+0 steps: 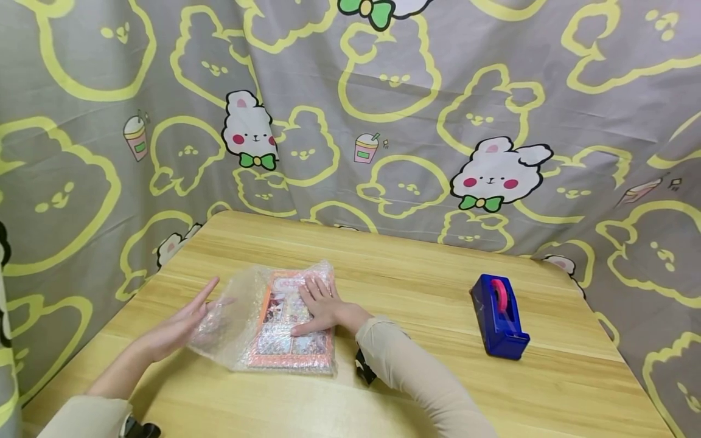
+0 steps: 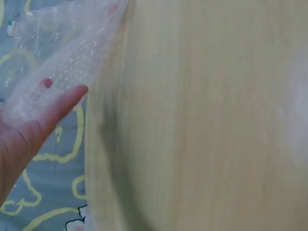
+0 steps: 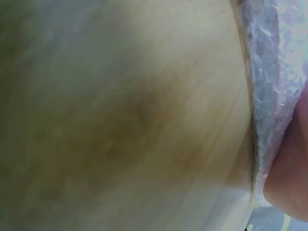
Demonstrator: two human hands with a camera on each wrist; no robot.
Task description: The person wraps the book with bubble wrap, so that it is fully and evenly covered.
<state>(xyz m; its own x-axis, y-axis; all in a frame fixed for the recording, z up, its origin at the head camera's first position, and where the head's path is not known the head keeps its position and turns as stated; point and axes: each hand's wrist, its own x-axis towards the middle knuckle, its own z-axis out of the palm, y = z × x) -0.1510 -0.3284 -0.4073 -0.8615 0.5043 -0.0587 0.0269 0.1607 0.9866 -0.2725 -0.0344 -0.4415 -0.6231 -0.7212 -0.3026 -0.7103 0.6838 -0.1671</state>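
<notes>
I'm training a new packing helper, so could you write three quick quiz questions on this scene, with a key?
1. Fill in the blank: the round ring seated in the blue tape dispenser is ____ in colour.

2. True or false: the person's left grip touches the bubble wrap.

3. Multiple choice: where does the right grip rest?
A) on the tape dispenser
B) over the orange-bordered item
C) on the bare tabletop

Key:
1. pink
2. true
3. B
</notes>
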